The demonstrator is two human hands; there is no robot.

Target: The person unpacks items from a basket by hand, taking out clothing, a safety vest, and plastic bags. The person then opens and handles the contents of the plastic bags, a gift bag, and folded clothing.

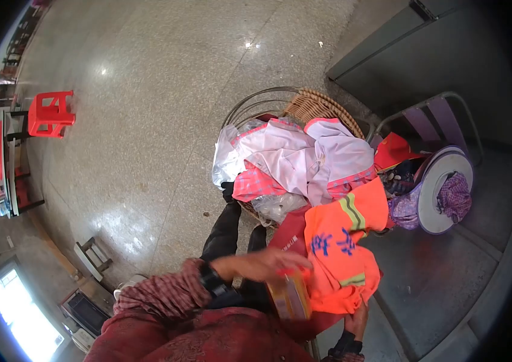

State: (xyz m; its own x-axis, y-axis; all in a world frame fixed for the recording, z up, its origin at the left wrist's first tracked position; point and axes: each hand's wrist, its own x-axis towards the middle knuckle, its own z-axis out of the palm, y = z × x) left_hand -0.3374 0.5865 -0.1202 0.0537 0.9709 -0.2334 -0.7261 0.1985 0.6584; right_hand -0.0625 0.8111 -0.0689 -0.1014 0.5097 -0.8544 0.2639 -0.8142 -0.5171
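Note:
My left hand point(263, 265), blurred by motion, is closed at the top of a yellow-and-red packet point(291, 297) in front of my body. The finger details are smeared. My right hand point(357, 320) grips the lower edge of a bright orange garment point(343, 241) with reflective strips and blue characters; its fingertips are hidden by the cloth. Under the garment and beside the packet shows a red bag point(291, 240) with small pale lettering. Beyond it, pale pink cloths with checked trim point(289, 151) are heaped over a wicker basket point(322, 105).
Right of the basket are a red cap point(393, 152) and a white-brimmed hat with purple cloth point(434, 208), near a metal-framed chair point(440, 120). A grey panel point(425, 66) stands behind. Red stool point(52, 114) far left; clear plastic bag point(280, 206) at the basket's front.

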